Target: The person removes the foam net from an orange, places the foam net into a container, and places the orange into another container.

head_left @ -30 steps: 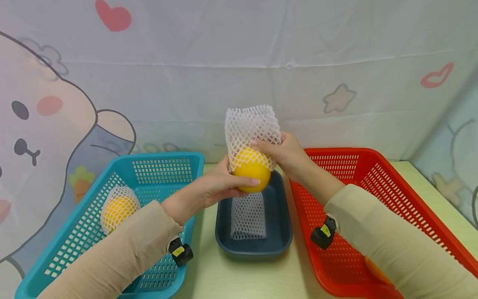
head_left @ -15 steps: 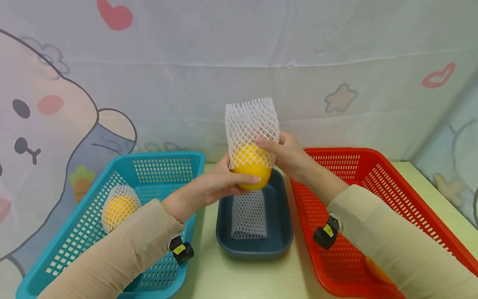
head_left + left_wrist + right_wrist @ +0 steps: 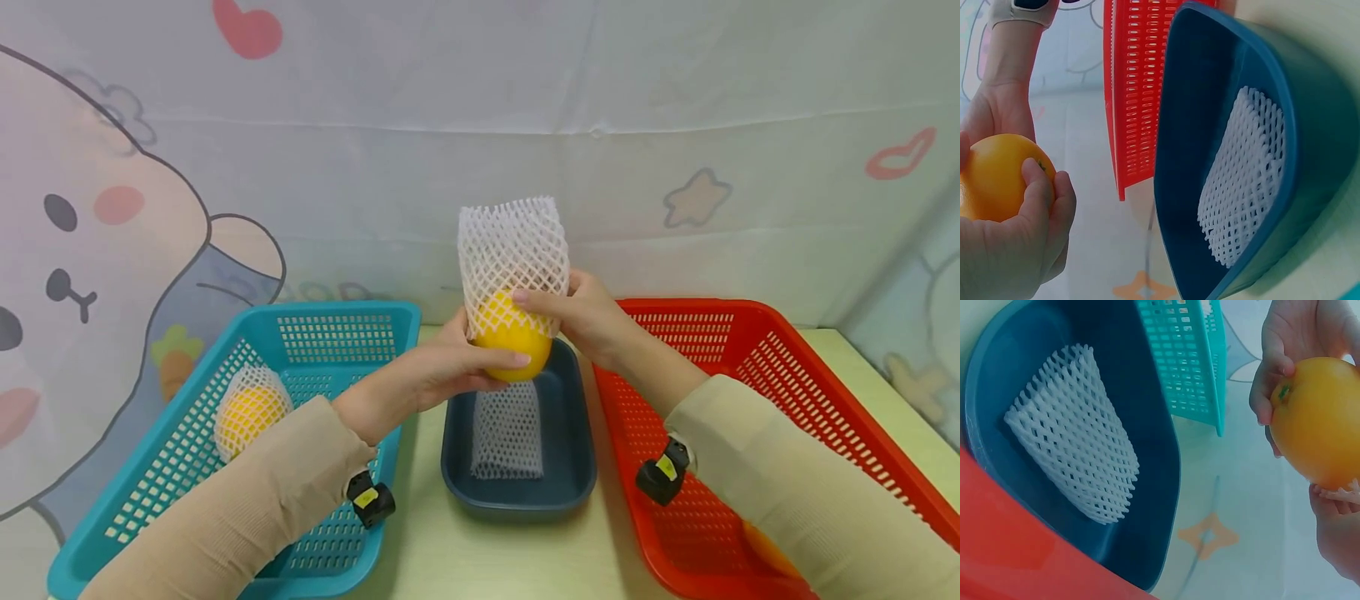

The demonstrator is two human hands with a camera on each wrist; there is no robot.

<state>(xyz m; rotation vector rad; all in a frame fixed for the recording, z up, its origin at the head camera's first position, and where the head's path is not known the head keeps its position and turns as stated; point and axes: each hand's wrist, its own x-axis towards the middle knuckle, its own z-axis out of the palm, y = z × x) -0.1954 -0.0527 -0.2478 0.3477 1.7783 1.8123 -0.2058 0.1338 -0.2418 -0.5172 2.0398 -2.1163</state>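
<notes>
In the head view my left hand grips a yellow-orange orange from the left and below, thumb across its front. A white foam net sleeve covers the fruit's upper part and stands up loose above it. My right hand pinches the sleeve against the orange, thumb in front, other fingers hidden behind. The left wrist view shows fingertips of my left hand by the green stem end. Below the hands, a second foam net sleeve lies flat in a dark blue tray.
At left a turquoise basket contains an orange in a foam net. A red basket stands at right with a bare orange partly hidden by my right sleeve. A printed cloth hangs behind the table.
Both hands have raised the orange and its sleeve slightly, keeping the same hold. The head view has turned a little to the left, shifting the scene rightward.
</notes>
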